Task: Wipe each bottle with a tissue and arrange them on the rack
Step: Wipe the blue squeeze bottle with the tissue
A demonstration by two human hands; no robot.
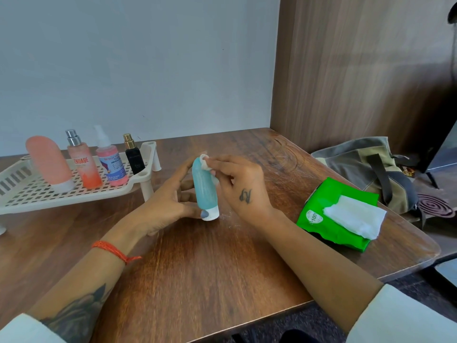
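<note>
A blue tube bottle [204,191] with a white cap stands cap-down on the wooden table [197,263]. My left hand [170,199] holds it from the left, thumb at the cap. My right hand [237,184] pinches a small crumpled tissue [204,161] against the bottle's top. The cream rack [74,194] at the left carries several bottles: a peach tube [48,162], a pink-orange spray bottle [82,164], a pink spray bottle [111,162] and a small black perfume bottle [133,155].
A green tissue pack [329,214] with a white sheet sticking out lies at the right. Behind it, past the table's right edge, sit a grey-olive bag [366,167] and a spiral coil [435,205]. A wood panel stands along the right.
</note>
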